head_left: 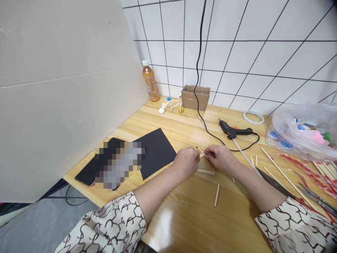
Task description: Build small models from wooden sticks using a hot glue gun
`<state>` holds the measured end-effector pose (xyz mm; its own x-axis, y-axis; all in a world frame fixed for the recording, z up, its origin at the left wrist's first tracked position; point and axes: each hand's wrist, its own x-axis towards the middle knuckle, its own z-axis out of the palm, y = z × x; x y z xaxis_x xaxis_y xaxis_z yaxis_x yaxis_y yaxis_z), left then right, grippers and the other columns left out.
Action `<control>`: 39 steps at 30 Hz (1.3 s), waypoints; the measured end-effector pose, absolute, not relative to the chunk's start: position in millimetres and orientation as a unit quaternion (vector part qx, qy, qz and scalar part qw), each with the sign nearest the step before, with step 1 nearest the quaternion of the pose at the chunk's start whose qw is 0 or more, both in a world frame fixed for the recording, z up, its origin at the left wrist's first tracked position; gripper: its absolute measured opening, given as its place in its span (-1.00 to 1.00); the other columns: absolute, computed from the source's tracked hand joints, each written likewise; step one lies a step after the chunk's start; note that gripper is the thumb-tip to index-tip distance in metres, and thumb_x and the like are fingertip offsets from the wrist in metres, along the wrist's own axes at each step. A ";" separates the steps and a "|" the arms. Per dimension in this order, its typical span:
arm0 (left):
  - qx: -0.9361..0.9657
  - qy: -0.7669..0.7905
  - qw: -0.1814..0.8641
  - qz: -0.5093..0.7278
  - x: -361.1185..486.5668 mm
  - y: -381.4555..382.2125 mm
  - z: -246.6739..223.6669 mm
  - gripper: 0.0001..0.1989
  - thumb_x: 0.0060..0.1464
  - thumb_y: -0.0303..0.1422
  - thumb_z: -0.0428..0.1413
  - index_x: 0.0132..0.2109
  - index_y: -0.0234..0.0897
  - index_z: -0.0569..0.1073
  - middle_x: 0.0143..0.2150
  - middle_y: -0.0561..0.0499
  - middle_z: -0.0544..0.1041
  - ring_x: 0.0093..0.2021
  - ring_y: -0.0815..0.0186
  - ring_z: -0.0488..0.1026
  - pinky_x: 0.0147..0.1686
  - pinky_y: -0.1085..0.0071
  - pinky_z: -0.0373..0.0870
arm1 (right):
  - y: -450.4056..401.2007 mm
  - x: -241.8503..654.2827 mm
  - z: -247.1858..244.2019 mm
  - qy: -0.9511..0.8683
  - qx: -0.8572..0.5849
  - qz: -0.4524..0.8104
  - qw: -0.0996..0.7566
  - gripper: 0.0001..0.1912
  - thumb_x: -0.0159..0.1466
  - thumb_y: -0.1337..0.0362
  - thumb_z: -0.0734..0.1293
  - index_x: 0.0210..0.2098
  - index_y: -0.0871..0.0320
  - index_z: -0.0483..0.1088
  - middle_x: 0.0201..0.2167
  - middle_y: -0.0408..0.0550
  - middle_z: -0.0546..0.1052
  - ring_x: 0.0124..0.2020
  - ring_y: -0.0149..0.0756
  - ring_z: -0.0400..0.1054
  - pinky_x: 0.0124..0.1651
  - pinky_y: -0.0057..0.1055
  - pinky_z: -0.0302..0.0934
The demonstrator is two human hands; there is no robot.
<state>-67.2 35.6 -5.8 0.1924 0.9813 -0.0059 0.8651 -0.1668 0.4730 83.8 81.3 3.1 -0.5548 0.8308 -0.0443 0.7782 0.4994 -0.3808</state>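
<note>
Both hands meet near the middle of the wooden table. My left hand (186,160) is closed on thin pale sticks (202,155), whose ends show between the hands; one has a red tip. Pinched fingers of my right hand (217,157) hold the other end of these sticks. Just below lie two or more short sticks (206,172) side by side, and another short stick (217,194) rests nearer to me. A black sheet (156,151) lies left of my left hand. Behind my right hand is a black glue gun (233,129) on its side.
Phone-like dark slab (91,172) at left, partly blurred. At the back stand a bottle (151,82), a small stick model (171,103) and a cardboard box (196,98). A black cable hangs down to the table. Tape roll (253,117), plastic bag (305,130), scissors (317,198) and long sticks lie right.
</note>
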 end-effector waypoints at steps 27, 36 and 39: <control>0.692 0.573 0.365 0.242 -104.0 41.8 7.2 -0.87 -0.12 -0.46 0.10 -0.40 -0.38 0.54 -0.44 0.00 0.56 -0.41 0.36 0.44 -0.43 0.54 0.29 | 87.0 78.3 -15.6 -0.916 -0.305 0.165 0.202 -0.80 0.08 0.52 0.25 -0.58 0.21 0.44 -0.54 -0.05 0.45 -0.42 -0.36 0.32 -0.34 -0.49 0.17; 0.772 0.515 0.343 0.146 -111.0 45.2 6.6 -0.90 -0.14 -0.47 0.13 -0.41 -0.33 0.54 -0.42 0.05 0.54 -0.39 0.39 0.42 -0.37 0.54 0.28 | 89.6 78.9 -18.6 -0.917 -0.296 0.166 0.210 -0.80 0.07 0.53 0.25 -0.58 0.20 0.44 -0.54 -0.05 0.45 -0.42 -0.35 0.33 -0.35 -0.48 0.17; 0.795 0.500 0.312 0.145 -110.8 47.3 3.4 -0.90 -0.12 -0.50 0.11 -0.41 -0.31 0.53 -0.41 0.05 0.54 -0.38 0.39 0.42 -0.36 0.54 0.28 | 89.4 78.6 -18.8 -0.917 -0.292 0.167 0.212 -0.79 0.06 0.53 0.24 -0.58 0.20 0.44 -0.54 -0.05 0.45 -0.42 -0.35 0.33 -0.34 -0.48 0.17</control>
